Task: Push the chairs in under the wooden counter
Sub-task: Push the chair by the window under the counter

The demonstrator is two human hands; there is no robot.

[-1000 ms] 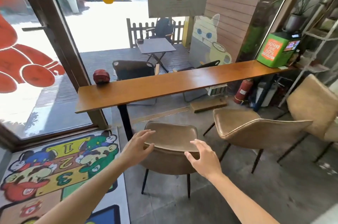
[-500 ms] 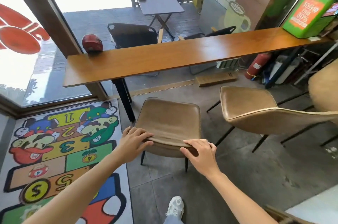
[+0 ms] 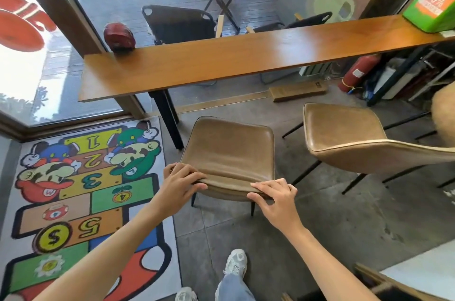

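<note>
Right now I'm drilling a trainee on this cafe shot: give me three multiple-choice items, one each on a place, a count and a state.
1. Where is the red helmet?
A. counter's left end
B. on the rug
C. on a chair

2. How many tan chairs are at least partly in view?
A. one
B. three
C. five

3. What are the hands doing?
A. hanging free
B. gripping the near chair's backrest
C. lifting the counter

Key: 1 A, it sits on the counter; 2 B, near chair, middle chair, a third cut off at right; 3 B, left hand and right hand clasp its top edge.
</note>
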